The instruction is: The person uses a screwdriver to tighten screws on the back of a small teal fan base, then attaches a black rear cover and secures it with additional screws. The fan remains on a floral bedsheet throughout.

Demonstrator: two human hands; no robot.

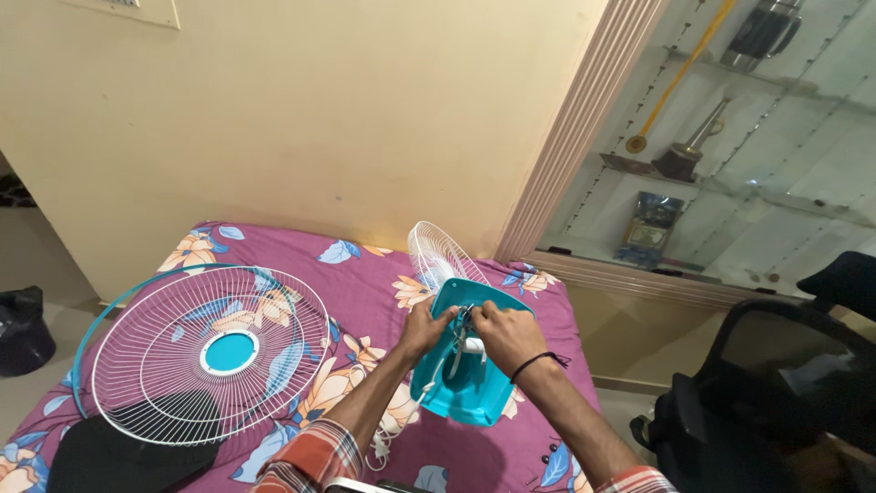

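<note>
Hands [470,330] on glossy teal base [474,383] (plastic)

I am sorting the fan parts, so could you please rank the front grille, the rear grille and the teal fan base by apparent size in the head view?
1. Front grille, white with a teal centre, looks largest.
2. Teal fan base, held by both hands.
3. Rear grille looks smallest, but it is farther away, tilted and partly hidden, so that is unsure.

soft, warm indoor light; sharp centre, wide-angle bending at edges.
</note>
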